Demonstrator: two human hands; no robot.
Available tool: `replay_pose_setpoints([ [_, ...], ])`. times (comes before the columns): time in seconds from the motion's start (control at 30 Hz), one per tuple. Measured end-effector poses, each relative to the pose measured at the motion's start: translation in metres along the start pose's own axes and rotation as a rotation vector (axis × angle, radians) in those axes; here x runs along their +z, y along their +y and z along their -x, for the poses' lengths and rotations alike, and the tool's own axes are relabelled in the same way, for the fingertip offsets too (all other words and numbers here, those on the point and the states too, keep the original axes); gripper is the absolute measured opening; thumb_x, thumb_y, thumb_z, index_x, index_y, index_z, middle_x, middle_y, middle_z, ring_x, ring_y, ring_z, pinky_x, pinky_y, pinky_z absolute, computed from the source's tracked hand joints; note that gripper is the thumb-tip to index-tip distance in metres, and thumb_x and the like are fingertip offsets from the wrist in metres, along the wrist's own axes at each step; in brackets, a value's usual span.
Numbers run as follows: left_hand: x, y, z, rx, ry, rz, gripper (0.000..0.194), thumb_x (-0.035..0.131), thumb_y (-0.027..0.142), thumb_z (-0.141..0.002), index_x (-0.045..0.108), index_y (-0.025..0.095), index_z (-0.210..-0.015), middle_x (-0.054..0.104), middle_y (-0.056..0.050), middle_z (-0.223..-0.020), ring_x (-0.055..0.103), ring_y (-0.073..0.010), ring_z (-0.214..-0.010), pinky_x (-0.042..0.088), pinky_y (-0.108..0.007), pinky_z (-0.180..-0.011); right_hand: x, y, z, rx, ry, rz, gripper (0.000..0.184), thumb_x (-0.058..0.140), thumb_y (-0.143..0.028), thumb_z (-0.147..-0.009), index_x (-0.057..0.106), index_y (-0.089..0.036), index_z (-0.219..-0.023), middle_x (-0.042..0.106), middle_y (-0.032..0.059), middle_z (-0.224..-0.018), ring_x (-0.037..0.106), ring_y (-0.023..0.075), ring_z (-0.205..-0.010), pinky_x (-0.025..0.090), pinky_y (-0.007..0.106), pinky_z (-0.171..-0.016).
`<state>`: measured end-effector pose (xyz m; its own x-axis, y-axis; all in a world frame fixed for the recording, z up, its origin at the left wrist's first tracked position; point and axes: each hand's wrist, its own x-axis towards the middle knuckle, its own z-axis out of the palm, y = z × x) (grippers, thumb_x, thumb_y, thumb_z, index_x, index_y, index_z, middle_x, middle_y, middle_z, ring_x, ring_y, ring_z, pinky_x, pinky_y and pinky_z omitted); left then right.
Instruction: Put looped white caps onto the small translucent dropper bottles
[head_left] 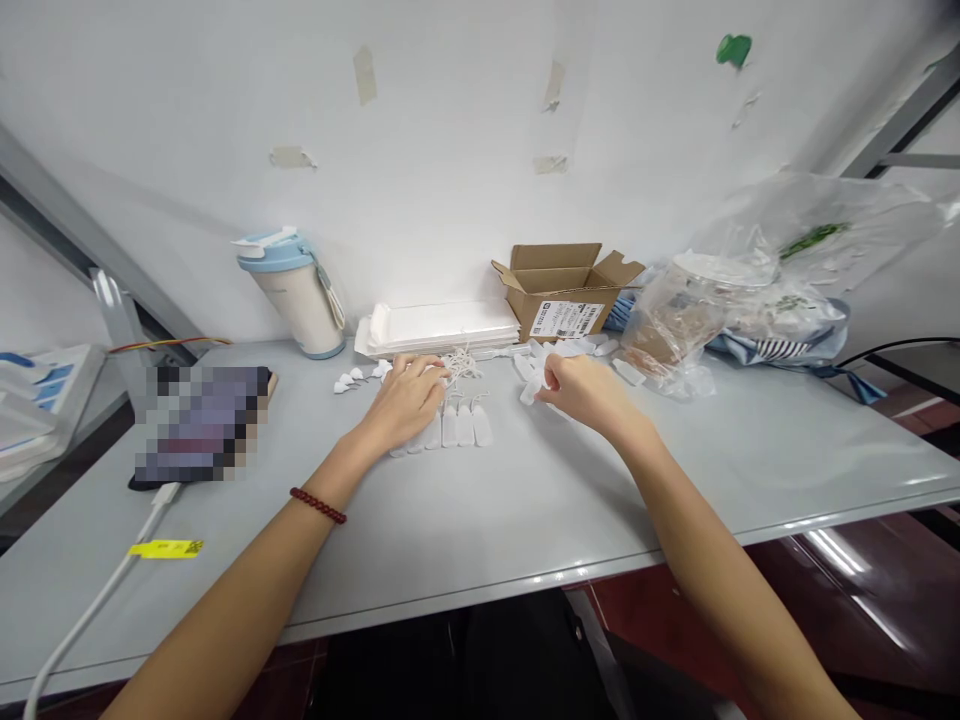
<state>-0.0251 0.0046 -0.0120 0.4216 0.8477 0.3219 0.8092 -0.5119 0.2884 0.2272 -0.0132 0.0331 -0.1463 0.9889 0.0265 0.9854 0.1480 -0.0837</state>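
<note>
My left hand lies palm down, fingers stretched out, over the left end of a row of small translucent white tags. Its fingertips reach beside a tangle of white strings; what lies beneath the palm is hidden. Thin strings come from the tops of the tags. My right hand is closed in a pinch on a small translucent white piece, at the near edge of a loose heap of similar pieces. Several small white cone-like parts sit left of my left hand.
Behind my hands are flat white boxes and an open cardboard box. A tumbler stands left, near a phone-like device with a white cable. Plastic bags and blue cloth lie right.
</note>
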Motion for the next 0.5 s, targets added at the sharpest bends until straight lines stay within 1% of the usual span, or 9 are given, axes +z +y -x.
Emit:
replay_pose_setpoints([
  [0.17, 0.005, 0.002, -0.005, -0.076, -0.035, -0.023, 0.037, 0.035, 0.025, -0.087, 0.062, 0.017, -0.113, 0.057, -0.008, -0.126, 0.039, -0.032, -0.116, 0.034, -0.053, -0.097, 0.0, -0.001, 0.001, 0.004, -0.067, 0.041, 0.008, 0.062, -0.024, -0.079, 0.058, -0.017, -0.081, 0.065, 0.0102, -0.089, 0.06, 0.0241, -0.079, 0.028, 0.028, -0.053],
  [0.27, 0.003, 0.002, -0.006, -0.087, -0.01, 0.012, 0.039, 0.034, 0.023, -0.086, 0.061, 0.016, -0.114, 0.059, -0.008, -0.125, 0.04, -0.0309, -0.116, 0.035, -0.052, -0.097, 0.0, -0.001, 0.001, 0.012, -0.084, 0.082, 0.009, 0.061, -0.021, -0.079, 0.062, -0.016, -0.086, 0.066, 0.0121, -0.096, 0.062, 0.0258, -0.083, 0.03, 0.029, -0.054],
  [0.4, -0.003, 0.003, -0.006, -0.121, 0.04, 0.073, 0.044, 0.034, 0.02, -0.084, 0.058, 0.014, -0.12, 0.056, -0.007, -0.13, 0.04, -0.029, -0.119, 0.034, -0.047, -0.102, 0.002, 0.001, 0.0, 0.014, -0.085, 0.112, 0.015, 0.06, -0.019, -0.079, 0.065, -0.014, -0.092, 0.067, 0.014, -0.1, 0.063, 0.0277, -0.087, 0.031, 0.03, -0.055],
  [0.5, -0.007, 0.005, -0.006, -0.129, 0.093, 0.134, 0.046, 0.034, 0.019, -0.082, 0.056, 0.017, -0.123, 0.054, -0.005, -0.132, 0.039, -0.0273, -0.122, 0.031, -0.046, -0.105, 0.005, 0.003, -0.001, 0.008, -0.071, 0.132, 0.018, 0.061, -0.018, -0.077, 0.066, -0.014, -0.094, 0.068, 0.0149, -0.099, 0.063, 0.0279, -0.087, 0.032, 0.03, -0.056],
])
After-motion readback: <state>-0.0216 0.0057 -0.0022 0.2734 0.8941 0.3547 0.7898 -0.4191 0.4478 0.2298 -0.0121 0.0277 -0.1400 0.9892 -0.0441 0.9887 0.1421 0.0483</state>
